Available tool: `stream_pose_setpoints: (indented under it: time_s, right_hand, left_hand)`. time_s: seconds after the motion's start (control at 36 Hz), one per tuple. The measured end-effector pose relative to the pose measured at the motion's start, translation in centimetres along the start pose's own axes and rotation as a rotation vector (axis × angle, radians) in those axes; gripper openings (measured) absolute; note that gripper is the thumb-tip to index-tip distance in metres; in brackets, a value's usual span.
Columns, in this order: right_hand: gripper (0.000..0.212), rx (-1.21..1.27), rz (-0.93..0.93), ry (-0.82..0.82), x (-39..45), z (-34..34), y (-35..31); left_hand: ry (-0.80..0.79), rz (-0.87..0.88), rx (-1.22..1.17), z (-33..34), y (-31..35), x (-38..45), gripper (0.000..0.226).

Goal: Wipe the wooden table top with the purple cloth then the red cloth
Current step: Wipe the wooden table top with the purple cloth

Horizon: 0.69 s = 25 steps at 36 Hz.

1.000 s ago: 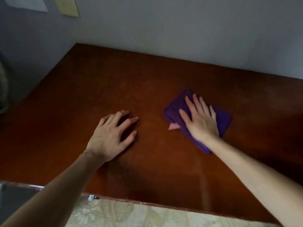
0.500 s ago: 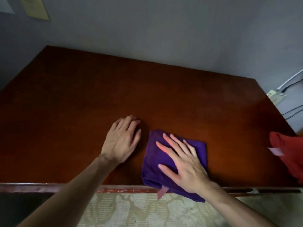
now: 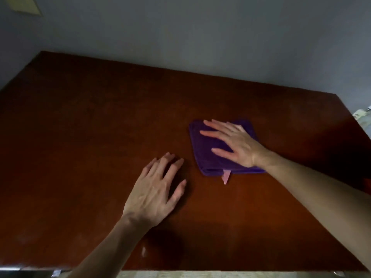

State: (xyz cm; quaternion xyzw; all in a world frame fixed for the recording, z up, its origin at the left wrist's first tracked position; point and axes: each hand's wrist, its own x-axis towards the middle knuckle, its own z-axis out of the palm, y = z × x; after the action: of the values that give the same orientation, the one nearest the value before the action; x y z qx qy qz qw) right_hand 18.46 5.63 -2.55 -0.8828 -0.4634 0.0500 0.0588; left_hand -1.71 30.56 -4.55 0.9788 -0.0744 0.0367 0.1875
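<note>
A folded purple cloth (image 3: 208,155) with a pink tag lies on the dark wooden table top (image 3: 90,127), right of centre. My right hand (image 3: 232,143) presses flat on it, fingers straight and spread toward the left. My left hand (image 3: 158,189) rests on the bare wood just left of and nearer than the cloth, fingers extended and slightly arched. The red cloth shows only as a thin red sliver at the right edge (image 3: 368,182).
A grey wall backs the table. A yellowish paper (image 3: 24,5) hangs at the upper left. A white power strip (image 3: 362,115) sits past the table's right corner. A pale patterned surface (image 3: 200,274) runs below the near edge.
My right hand has slid the purple cloth from the near edge away toward the table's middle right. My left hand stays planted on the wood. The view has shifted, hiding most of the red cloth.
</note>
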Motion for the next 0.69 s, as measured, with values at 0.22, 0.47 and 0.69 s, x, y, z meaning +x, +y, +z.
stream_pose_setpoints:
  time_s: [0.22,0.47,0.69]
  right_hand:
    - [0.061,-0.018,0.056,-0.023,8.2,-2.1,8.9]
    - [0.056,0.024,0.359,0.097,13.0,-2.7,12.7]
    - [0.068,0.062,0.584,0.098,10.7,-1.8,9.5]
  left_hand:
    - [-0.060,-0.017,-0.020,-0.5,0.1,0.3,0.056]
    - [-0.055,-0.034,-0.028,-0.7,0.1,0.4,0.056]
    - [-0.054,-0.033,-0.008,-0.5,-0.1,0.3,0.060]
